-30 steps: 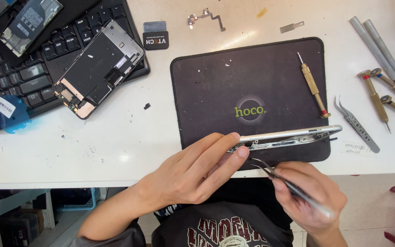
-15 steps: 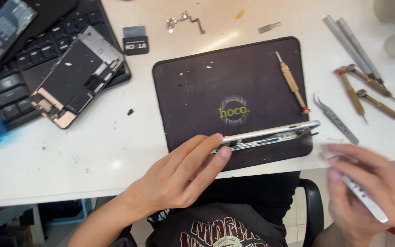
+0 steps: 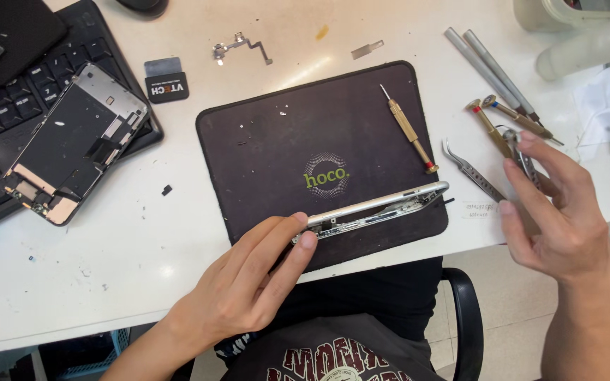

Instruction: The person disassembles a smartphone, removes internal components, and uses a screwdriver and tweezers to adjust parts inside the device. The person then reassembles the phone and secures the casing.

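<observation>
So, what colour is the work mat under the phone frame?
Dark brown mat, with a green logo at its centre; head view.

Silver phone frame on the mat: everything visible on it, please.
The silver phone frame is a long, thin metal housing with rounded corners, held up on its long edge so the camera sees its side rail and part of its inner face, where small screws and fittings show. It looks like bare polished metal with no screen fitted. It stands on the near part of the dark work mat, rising slightly to the right. The left hand grips its left end with the fingertips; the right end is free.
</observation>
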